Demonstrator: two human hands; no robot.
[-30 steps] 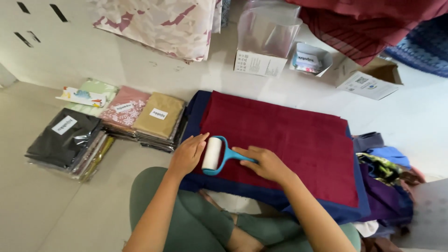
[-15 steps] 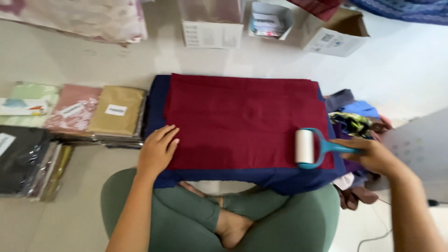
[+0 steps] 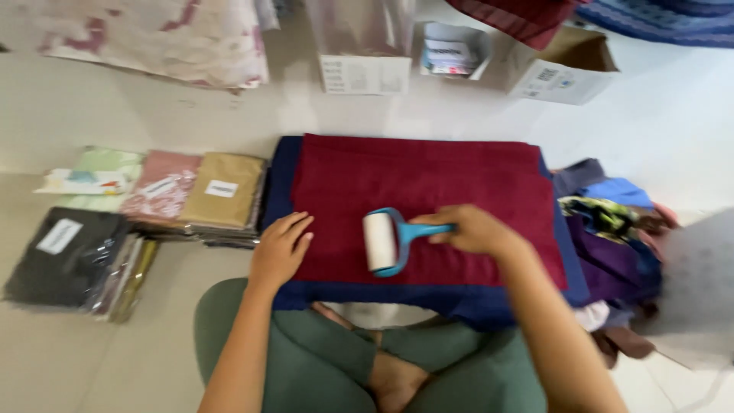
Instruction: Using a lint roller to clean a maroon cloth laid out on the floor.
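Both your hands rest on the maroon cloth: your right hand grips the lint roller by its blue handle, your left hand lies flat at its 9 o'clock, fingers spread, holding nothing.

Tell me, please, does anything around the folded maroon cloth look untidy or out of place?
Only the loose heap of mixed-coloured clothes at the right edge of the folded maroon cloth looks untidy; the wrapped fabric packs on the left sit in neat stacks.

I see the lint roller on the folded cloth, packaged stacks left of it, boxes behind, loose clothes right.
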